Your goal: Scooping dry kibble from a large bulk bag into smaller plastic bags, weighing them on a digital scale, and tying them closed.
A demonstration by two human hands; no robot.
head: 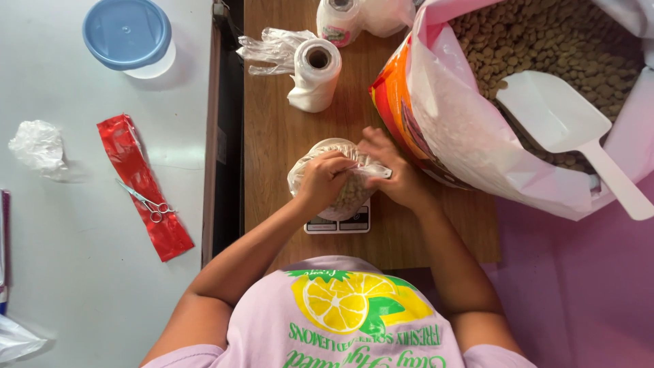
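Note:
A small clear plastic bag [344, 197] filled with brown pellets rests on a white kitchen scale [338, 225] on the wooden table [272, 136]. My left hand [321, 182] pinches the gathered top of the bag from the left. From the right, my right hand [394, 172] grips the same twisted plastic. Both hands meet over the bag's neck. To the right stands a large open sack [449, 116] full of brown pellets, with a white plastic scoop [565, 123] lying in it.
Two rolls of clear plastic bags [315, 71] lie at the table's far side with loose gloves beside them. On the white surface to the left are a red strip [139, 184], small scissors [146, 202], a crumpled plastic scrap [37, 148] and a blue-lidded container [127, 33].

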